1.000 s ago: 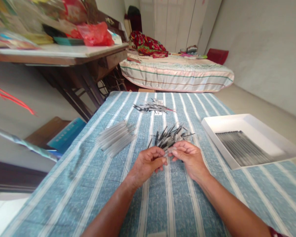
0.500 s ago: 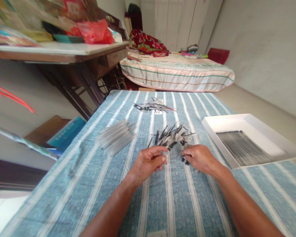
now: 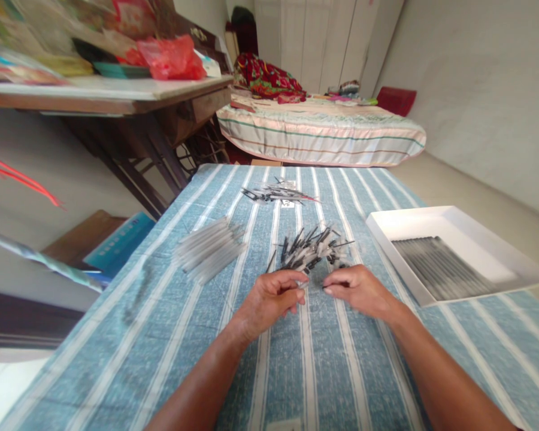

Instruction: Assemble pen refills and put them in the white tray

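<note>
My left hand (image 3: 269, 297) hovers over the blue striped cloth (image 3: 170, 335) with its fingers curled in a pinch around a small clear piece. My right hand (image 3: 357, 288) is close beside it, fingertips pinched on a small dark part. Both hands sit just in front of a heap of small black and clear pen parts (image 3: 312, 251). A bundle of clear tubes (image 3: 209, 248) lies to the left of the heap. A smaller pile of dark thin parts (image 3: 276, 193) lies farther back on the cloth.
A white tray (image 3: 435, 221) holding a row of dark finished pieces stands at the right. A wooden table (image 3: 117, 99) with a red bag and clutter is at the left. A striped mattress (image 3: 318, 134) lies on the floor behind.
My right hand pulled away from the left hand, dipped toward the edge of the heap, and now comes back toward the left with a small dark part. The left hand stayed nearly still.
</note>
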Available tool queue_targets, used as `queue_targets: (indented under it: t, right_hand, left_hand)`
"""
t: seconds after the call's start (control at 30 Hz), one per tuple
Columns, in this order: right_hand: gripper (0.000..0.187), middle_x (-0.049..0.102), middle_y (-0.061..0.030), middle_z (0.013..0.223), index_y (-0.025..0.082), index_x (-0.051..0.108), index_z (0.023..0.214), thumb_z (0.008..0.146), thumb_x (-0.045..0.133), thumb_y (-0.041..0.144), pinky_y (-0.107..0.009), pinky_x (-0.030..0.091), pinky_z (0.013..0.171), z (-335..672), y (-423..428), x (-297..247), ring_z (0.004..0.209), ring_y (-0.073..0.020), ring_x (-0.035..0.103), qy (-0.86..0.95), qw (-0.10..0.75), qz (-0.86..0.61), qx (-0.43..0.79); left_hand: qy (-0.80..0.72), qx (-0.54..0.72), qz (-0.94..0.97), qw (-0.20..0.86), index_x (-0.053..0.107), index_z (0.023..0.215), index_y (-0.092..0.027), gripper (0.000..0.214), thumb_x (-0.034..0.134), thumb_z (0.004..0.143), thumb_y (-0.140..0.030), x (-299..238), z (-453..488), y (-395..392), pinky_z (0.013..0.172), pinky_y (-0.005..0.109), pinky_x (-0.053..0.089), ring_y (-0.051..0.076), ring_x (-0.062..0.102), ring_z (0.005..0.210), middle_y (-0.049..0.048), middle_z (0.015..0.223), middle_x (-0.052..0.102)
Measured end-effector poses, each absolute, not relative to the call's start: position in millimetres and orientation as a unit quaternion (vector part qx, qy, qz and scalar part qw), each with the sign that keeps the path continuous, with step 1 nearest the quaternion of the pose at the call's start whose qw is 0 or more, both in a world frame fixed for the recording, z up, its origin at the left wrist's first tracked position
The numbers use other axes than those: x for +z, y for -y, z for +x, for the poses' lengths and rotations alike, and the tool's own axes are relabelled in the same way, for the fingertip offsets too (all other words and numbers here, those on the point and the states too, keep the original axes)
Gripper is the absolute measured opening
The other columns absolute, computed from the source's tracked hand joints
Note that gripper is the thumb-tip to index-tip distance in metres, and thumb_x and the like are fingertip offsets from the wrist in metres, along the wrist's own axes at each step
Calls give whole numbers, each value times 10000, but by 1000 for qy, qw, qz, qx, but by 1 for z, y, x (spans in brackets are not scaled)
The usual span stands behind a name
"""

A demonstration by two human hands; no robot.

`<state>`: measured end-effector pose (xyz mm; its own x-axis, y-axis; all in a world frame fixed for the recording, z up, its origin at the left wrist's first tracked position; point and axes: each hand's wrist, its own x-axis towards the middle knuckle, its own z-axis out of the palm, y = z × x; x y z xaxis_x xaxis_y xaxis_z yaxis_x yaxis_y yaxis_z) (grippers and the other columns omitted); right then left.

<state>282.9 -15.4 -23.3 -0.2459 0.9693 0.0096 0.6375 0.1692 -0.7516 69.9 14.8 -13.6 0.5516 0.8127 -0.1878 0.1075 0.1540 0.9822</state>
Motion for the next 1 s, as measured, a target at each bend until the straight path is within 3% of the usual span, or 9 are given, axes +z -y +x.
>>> queue_targets:
  t: [0.1, 0.2, 0.77, 1.0]
  right_hand:
    - [183, 662, -19, 636, 158, 681, 805, 736, 641, 323, -226, 446, 515, 276, 19, -23, 547, -126, 586, 614, 404, -525, 429]
    - [195, 668, -26, 608, 153, 692, 789, 694, 687, 324, -219, 463, 492, 266, 21, -23, 538, -128, 598, 570, 454, -508, 458]
    - [128, 651, -8, 597, 164, 696, 775, 731, 664, 280, -202, 472, 518, 258, 23, -26, 526, -102, 570, 602, 433, -488, 461]
    - [152, 652, -9, 628, 176, 688, 807, 776, 611, 304, -225, 472, 553, 258, 24, -28, 570, -124, 585, 643, 394, -493, 434]
  left_hand:
    - [-386, 262, 593, 656, 620, 948, -132, 248, 605, 711, -201, -13, 71, -14, 413, 174, 343, 60, 478, 461, -12, 629, 622]
    - [-383, 256, 596, 658, 627, 937, -129, 237, 602, 710, -190, -13, 71, -12, 419, 176, 353, 64, 487, 461, -9, 627, 625]
    - [-382, 246, 602, 657, 630, 879, -123, 184, 578, 704, -137, -7, 74, -9, 444, 184, 366, 61, 481, 447, -21, 597, 615]
    - [-390, 217, 608, 657, 615, 753, -135, 73, 561, 705, -135, -5, 74, -9, 445, 185, 361, 62, 486, 444, -10, 629, 645]
